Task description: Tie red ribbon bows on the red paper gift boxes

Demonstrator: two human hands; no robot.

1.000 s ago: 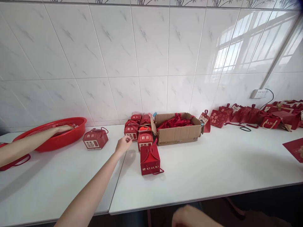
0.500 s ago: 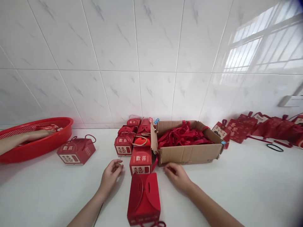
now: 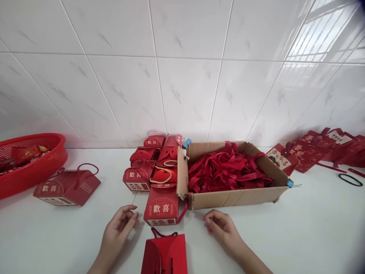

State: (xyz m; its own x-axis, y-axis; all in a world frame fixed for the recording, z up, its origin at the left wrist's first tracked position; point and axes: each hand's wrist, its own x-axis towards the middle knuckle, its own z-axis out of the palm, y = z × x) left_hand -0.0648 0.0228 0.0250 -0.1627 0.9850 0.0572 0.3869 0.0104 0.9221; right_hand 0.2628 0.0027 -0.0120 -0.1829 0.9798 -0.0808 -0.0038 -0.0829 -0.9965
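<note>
Box point(image 3: 165, 255) nearer camera than before; left hand point(image 3: 118, 228), right hand point(image 3: 221, 227) flank it, grip open, empty.

The left hand point(image 3: 118, 228) is back from the far cluster of red boxes point(image 3: 148, 160) and now hangs loosely curled just left of the gold-lettered box point(image 3: 161, 207). The right hand point(image 3: 222, 226), a second ago only at the bottom edge, is now up over the table point(image 3: 285, 236) just right of that box. A co-worker's arm is gone from the red basket point(image 3: 37, 173). The near plain box point(image 3: 165, 255) sits lower in view — cut by the bottom edge.
</note>
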